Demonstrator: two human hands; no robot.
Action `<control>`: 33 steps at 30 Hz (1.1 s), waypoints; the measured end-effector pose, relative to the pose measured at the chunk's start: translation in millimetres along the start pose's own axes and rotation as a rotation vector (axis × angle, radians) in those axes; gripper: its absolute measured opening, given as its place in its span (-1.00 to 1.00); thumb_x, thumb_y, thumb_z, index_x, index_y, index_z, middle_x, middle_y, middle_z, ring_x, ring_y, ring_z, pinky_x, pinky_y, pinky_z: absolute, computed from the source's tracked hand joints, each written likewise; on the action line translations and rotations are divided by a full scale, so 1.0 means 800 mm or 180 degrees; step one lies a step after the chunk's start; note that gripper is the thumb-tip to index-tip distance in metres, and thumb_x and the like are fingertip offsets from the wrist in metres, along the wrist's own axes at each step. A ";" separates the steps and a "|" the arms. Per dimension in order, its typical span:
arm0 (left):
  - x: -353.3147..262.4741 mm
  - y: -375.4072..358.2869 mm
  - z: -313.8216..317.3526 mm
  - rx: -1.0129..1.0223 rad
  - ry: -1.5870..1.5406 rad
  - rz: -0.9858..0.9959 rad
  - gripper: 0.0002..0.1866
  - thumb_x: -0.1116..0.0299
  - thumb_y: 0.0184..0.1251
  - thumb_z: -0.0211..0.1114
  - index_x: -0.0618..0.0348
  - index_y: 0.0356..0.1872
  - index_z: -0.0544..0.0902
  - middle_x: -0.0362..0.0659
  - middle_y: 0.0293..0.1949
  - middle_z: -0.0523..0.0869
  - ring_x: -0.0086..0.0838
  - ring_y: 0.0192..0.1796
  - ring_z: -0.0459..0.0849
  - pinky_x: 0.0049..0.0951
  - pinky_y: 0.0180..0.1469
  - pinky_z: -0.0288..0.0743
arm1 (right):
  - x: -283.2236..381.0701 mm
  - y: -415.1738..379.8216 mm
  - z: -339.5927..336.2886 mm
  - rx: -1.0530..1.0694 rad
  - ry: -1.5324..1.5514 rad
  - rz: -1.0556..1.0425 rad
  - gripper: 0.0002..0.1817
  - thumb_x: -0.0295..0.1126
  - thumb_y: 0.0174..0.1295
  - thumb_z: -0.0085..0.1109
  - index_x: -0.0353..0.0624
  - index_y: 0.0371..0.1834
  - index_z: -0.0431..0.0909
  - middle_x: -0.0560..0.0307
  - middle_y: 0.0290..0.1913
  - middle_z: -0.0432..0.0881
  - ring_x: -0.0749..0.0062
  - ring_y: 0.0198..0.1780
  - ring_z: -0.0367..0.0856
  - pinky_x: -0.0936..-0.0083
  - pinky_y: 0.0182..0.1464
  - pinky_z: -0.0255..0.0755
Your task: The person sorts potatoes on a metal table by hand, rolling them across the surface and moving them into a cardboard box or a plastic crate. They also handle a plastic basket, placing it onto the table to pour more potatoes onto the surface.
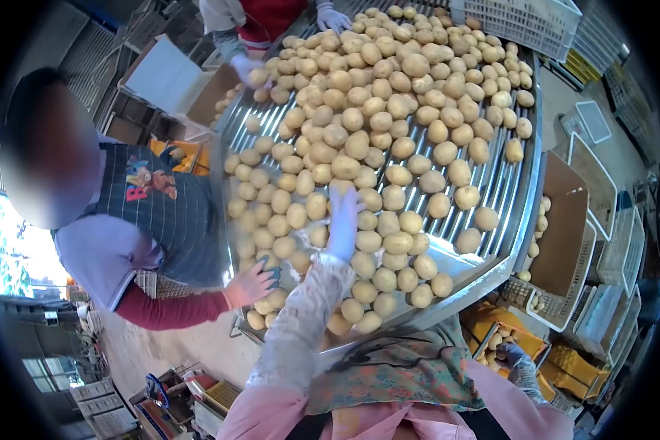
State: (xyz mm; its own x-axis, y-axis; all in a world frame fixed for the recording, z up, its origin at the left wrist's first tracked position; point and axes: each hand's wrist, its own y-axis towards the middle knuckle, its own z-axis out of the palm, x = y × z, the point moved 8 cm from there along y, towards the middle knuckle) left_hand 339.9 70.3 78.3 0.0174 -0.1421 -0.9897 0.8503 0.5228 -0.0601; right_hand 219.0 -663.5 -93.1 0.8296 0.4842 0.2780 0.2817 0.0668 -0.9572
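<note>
My left hand (342,216), in a pale lavender glove, reaches out over the sorting table. Its fingers are stretched forward, and the fingertips touch a potato (345,167) or lie right beside it. Many loose potatoes (397,243) surround this hand on the metal rollers and the smooth front plate. Low on the right, my right hand (518,356) wears a greyish glove and is down at a yellow-lined crate (491,319) that holds potatoes (497,339). Its fingers are partly hidden, so I cannot make out whether it grips one.
The roller table (517,213) has a raised metal edge. A co-worker's hand (251,284) touches the potatoes at the left; another person's gloved hands (333,18) work at the far end. Plastic crates (521,22) and a cardboard-lined crate (565,213) stand around the right side.
</note>
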 end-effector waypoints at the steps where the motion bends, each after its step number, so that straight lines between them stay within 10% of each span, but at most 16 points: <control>1: -0.002 0.015 -0.009 -0.0178 0.1447 0.0664 -0.41 0.38 0.55 0.19 0.22 0.54 0.31 0.10 0.38 0.45 -0.19 0.21 0.59 -0.27 0.23 0.55 | -0.040 0.021 -0.016 -0.0548 0.0605 0.0333 -0.55 -0.52 0.20 0.19 0.00 0.15 0.34 0.12 -0.22 0.64 0.34 -0.32 0.63 0.37 -0.32 0.60; 3: -0.025 0.002 0.008 -0.0355 0.2917 0.1287 -0.41 0.37 0.50 0.24 0.22 0.50 0.36 0.11 0.36 0.46 -0.16 0.20 0.60 -0.25 0.21 0.55 | -0.039 0.024 0.010 -0.0861 0.0910 0.0195 -0.53 -0.49 0.21 0.20 0.01 0.19 0.34 0.10 -0.20 0.64 0.32 -0.28 0.64 0.33 -0.30 0.60; 5: -0.081 -0.029 0.090 0.1013 0.3066 0.0798 -0.44 0.21 0.42 0.27 0.14 0.40 0.46 0.12 0.21 0.53 -0.06 0.08 0.64 -0.20 0.06 0.58 | -0.018 0.030 0.029 -0.1507 0.1569 -0.0177 -0.50 -0.42 0.24 0.23 0.02 0.26 0.35 0.07 -0.15 0.63 0.29 -0.19 0.65 0.24 -0.26 0.62; 7: -0.075 -0.077 0.134 0.1371 0.3727 0.1402 -0.46 0.12 0.38 0.28 0.07 0.34 0.53 0.12 0.05 0.59 -0.05 0.00 0.66 -0.15 -0.09 0.60 | 0.021 0.059 0.068 -0.0743 0.1771 -0.0889 -0.59 -0.22 0.23 0.34 0.00 0.16 0.64 0.08 -0.01 0.67 0.34 -0.08 0.70 0.41 -0.08 0.65; 9: -0.048 -0.116 0.143 0.0999 0.4329 0.2277 -0.48 0.12 0.37 0.27 0.03 0.32 0.55 0.12 -0.03 0.62 -0.08 -0.02 0.67 -0.13 -0.16 0.59 | 0.066 0.051 0.075 -0.0816 0.0556 -0.0830 -0.60 -0.21 0.25 0.34 -0.03 0.14 0.66 0.08 -0.01 0.68 0.38 -0.10 0.70 0.43 -0.09 0.64; 12: -0.017 -0.104 0.143 0.1264 0.4516 0.1425 -0.43 0.04 0.39 0.29 -0.01 0.37 0.49 0.13 -0.07 0.64 -0.10 0.04 0.68 -0.07 -0.09 0.61 | 0.189 -0.025 0.097 -0.0651 -0.3851 -0.0942 -0.61 -0.18 0.27 0.33 -0.06 0.12 0.68 0.08 0.00 0.70 0.44 -0.12 0.70 0.47 -0.11 0.61; 17: -0.075 -0.131 0.185 0.0915 0.2389 0.1211 -0.19 0.02 0.42 0.33 0.13 0.57 0.26 0.16 0.14 0.58 0.01 0.10 0.64 -0.03 0.10 0.57 | 0.399 -0.200 0.282 0.0778 0.0912 -0.2106 -0.39 -0.18 0.44 0.25 -0.04 0.51 0.36 0.16 0.12 0.68 0.40 -0.06 0.68 0.43 -0.01 0.59; 19: -0.096 -0.167 0.226 0.1791 0.2358 0.1031 -0.17 0.08 0.43 0.35 0.25 0.57 0.20 0.21 0.06 0.61 0.04 0.03 0.68 -0.08 0.11 0.58 | 0.440 -0.200 0.338 0.1282 0.2407 -0.2440 -0.33 -0.20 0.43 0.25 -0.03 0.55 0.24 0.04 0.17 0.64 0.30 -0.02 0.69 0.45 -0.02 0.63; 21: -0.074 -0.157 0.226 0.2318 0.1958 0.0556 -0.27 0.16 0.47 0.32 0.25 0.52 0.24 0.11 0.07 0.62 -0.08 0.06 0.67 -0.18 0.12 0.59 | 0.436 -0.127 0.340 0.1398 0.2477 -0.2451 -0.49 -0.22 0.38 0.28 -0.04 0.35 0.41 0.03 0.04 0.64 0.26 -0.13 0.69 0.45 -0.15 0.64; 24: 0.008 -0.036 0.096 0.0649 0.0675 -0.0074 -0.57 0.24 0.66 0.08 0.20 0.40 0.40 -0.17 0.08 0.62 -0.42 0.01 0.65 -0.42 0.07 0.56 | 0.414 -0.122 0.320 0.1648 0.1794 -0.2163 -0.65 -0.26 0.34 0.29 -0.09 0.11 0.49 0.06 -0.06 0.62 0.30 -0.25 0.67 0.49 -0.30 0.61; 28: -0.059 0.077 -0.076 -0.0842 0.0787 -0.0299 -0.50 0.23 0.57 0.16 0.19 0.43 0.40 -0.07 0.18 0.57 -0.26 0.18 0.55 -0.30 0.24 0.43 | 0.394 -0.114 0.267 0.1098 0.1525 -0.1905 -0.73 -0.27 0.34 0.27 -0.06 0.03 0.51 0.12 -0.14 0.64 0.38 -0.30 0.67 0.60 -0.44 0.50; 33: -0.107 0.045 -0.036 -0.0303 0.2428 0.0242 -0.40 0.23 0.46 0.27 0.18 0.46 0.41 0.06 0.32 0.51 -0.05 0.39 0.42 -0.15 0.46 0.27 | 0.411 -0.138 0.160 0.0029 0.1392 -0.2439 -0.75 -0.30 0.38 0.23 -0.02 0.07 0.53 0.14 -0.14 0.65 0.39 -0.20 0.68 0.51 -0.25 0.59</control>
State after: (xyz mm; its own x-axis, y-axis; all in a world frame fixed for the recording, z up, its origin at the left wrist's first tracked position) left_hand 354.1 125.8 156.7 -0.3227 0.4977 -0.8051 0.8118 0.5829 0.0350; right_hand 399.0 -399.8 93.3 0.5249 -0.0738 0.8480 0.8339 0.2442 -0.4949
